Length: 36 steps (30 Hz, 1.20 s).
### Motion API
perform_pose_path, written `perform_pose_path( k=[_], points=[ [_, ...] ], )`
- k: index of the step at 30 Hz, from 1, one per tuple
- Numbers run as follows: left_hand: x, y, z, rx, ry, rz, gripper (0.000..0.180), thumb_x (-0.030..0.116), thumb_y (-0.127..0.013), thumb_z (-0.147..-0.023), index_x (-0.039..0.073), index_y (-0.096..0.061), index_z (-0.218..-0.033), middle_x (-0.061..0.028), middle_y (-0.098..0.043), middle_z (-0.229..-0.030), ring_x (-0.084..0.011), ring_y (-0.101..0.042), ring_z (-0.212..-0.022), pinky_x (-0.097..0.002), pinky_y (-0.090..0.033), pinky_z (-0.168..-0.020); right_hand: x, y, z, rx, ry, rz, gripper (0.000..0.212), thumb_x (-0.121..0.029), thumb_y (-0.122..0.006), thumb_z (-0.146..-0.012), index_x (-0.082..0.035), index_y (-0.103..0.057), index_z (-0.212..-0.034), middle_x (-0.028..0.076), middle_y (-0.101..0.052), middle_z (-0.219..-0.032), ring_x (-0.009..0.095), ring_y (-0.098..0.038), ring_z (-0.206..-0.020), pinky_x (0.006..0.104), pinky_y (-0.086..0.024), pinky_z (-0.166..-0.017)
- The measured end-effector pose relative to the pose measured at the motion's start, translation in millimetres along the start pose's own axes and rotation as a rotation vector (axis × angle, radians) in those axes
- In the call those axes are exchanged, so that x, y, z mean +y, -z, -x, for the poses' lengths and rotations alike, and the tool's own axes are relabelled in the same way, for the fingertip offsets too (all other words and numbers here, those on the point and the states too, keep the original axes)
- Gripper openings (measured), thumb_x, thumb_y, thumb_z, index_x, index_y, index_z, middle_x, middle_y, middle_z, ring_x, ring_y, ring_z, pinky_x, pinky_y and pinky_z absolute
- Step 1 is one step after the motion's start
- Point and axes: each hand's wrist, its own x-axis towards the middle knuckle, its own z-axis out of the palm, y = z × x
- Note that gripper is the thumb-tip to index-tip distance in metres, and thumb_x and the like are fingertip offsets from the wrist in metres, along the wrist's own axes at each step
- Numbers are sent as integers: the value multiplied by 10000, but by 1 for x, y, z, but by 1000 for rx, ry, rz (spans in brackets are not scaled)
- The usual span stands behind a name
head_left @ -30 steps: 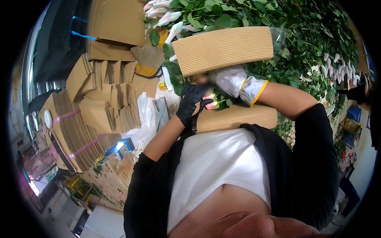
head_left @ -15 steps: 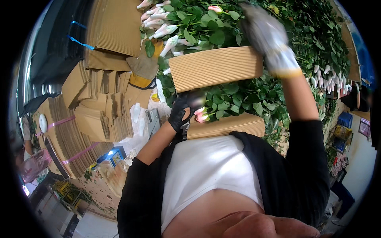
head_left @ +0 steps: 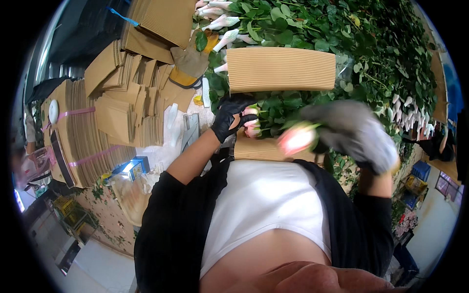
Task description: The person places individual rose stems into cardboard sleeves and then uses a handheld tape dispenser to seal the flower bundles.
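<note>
My left hand (head_left: 231, 118), in a black glove with bare fingertips showing, is closed at the heads of a few pink roses (head_left: 252, 122). They lie between two pieces of corrugated cardboard, the far one (head_left: 282, 69) and the near one (head_left: 261, 148) by my white shirt. To the right, my right hand (head_left: 359, 132) wears a grey and white glove and is smeared by motion. A single pale pink rose (head_left: 297, 138) sticks out leftward from it, its head blurred above the near cardboard. The grip on its stem is partly hidden by the blur.
Leafy rose stems (head_left: 381, 53) cover the far side, with heads in white mesh sleeves (head_left: 225, 22) at their left. At left are stacked cardboard sheets (head_left: 80, 132), a worn glove (head_left: 190, 61), a metal piece (head_left: 191, 131) and a blue box (head_left: 137, 168).
My right hand has come back from the far stems toward me, now with a rose in it. My left hand has closed at the rose heads by the cardboard. The view has shifted slightly.
</note>
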Motion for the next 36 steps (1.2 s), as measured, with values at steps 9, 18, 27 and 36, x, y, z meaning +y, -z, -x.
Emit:
perform_pose_path(
  k=[9, 18, 27, 36],
  points=[
    [-8, -8, 16, -77, 70, -191, 495, 358, -713, -776, 139, -618, -1209, -97, -659, -935, -255, -605, -956, -356, -452, -837, 87, -140, 8, -10, 276, 853, 459, -244, -532, -879, -240, -497, -1337, 57, -538, -1248, 277, -480, -1165, 443, -355, -998],
    [-6, -12, 23, -175, 74, -501, 492, 483, -629, -791, 270, -602, -1235, -33, -503, -1326, -315, -426, -1196, -493, -312, -1003, 88, -145, 4, -111, 219, 685, 428, -268, -504, -894, -345, -517, -1314, 41, -527, -1268, 256, -485, -1169, 435, -388, -963],
    [1, 39, 15, -132, 95, 147, 391, 59, -625, -849, 49, -572, -1237, -150, -601, -1216, -290, -583, -1076, -353, -453, -901, 11, -61, -22, -650, -257, 597, 418, -162, -482, -886, -140, -477, -1303, 111, -638, -885, 307, -642, -800, 424, -513, -655],
    [34, 35, 39, -154, 519, 66, 242, 141, -732, -789, 34, -699, -1004, -101, -670, -752, -165, -573, -590, -302, -460, -579, -27, -12, -3, -433, -18, 330, 409, -131, -584, -781, -60, -537, -1182, 133, -625, -941, 329, -613, -848, 411, -484, -745]
  ],
)
